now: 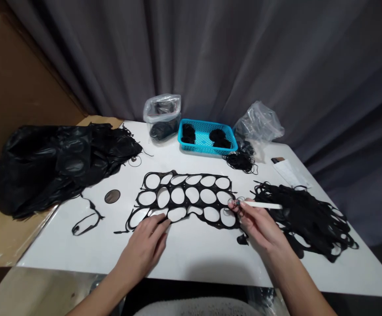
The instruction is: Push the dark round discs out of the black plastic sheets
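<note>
A black sheet with rows of oval cut-outs [178, 198] lies spread on the white table in front of me. Fingers stretched out, my left hand [151, 235] rests on its near edge, left of the middle. At the sheet's right end, my right hand [257, 224] is closed around a slim white stick-like tool [265, 205]. A small dark piece and thin black loops show at its fingertips; what exactly these are I cannot tell. Just below the sheet's right corner is a small black scrap [242, 239].
A pile of black cut strips [309, 219] lies at right, a heap of black sheets [46, 162] at left. Behind stand a blue basket [207, 150] with black bundles, a clear bag-lined tub [162, 116] and a plastic bag [260, 123]. A dark disc [112, 196] lies left.
</note>
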`<state>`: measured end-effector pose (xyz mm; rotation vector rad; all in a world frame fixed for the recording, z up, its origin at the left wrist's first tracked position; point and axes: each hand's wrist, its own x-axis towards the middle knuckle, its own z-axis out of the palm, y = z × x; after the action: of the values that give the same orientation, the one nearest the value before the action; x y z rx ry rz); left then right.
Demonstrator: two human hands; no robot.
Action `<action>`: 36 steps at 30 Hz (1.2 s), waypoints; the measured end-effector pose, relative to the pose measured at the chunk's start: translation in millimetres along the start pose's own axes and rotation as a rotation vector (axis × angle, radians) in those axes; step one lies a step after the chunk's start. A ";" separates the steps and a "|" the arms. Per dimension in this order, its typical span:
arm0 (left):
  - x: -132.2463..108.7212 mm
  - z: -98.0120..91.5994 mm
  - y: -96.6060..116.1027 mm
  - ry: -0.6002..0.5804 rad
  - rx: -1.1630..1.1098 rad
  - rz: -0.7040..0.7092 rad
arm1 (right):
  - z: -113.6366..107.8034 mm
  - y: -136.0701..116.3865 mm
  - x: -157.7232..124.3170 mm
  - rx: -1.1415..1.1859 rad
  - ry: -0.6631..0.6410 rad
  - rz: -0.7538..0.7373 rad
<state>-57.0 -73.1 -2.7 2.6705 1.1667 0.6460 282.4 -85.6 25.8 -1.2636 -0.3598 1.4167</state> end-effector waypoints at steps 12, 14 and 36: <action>70.4 -0.7 -24.0 -0.177 0.007 -0.042 | -29.8 0.1 -45.5 -0.088 -0.208 0.170; 74.8 -1.9 -23.1 -0.185 -0.016 -0.054 | -35.1 -1.8 -47.4 -0.387 -0.301 0.113; 117.0 5.7 -36.4 -0.160 -0.463 0.028 | 23.6 -117.9 48.3 -1.628 -0.018 -0.939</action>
<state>-8.0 37.3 18.8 2.2993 0.8200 0.6049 335.2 1.8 105.6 -1.8115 -2.0495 0.0659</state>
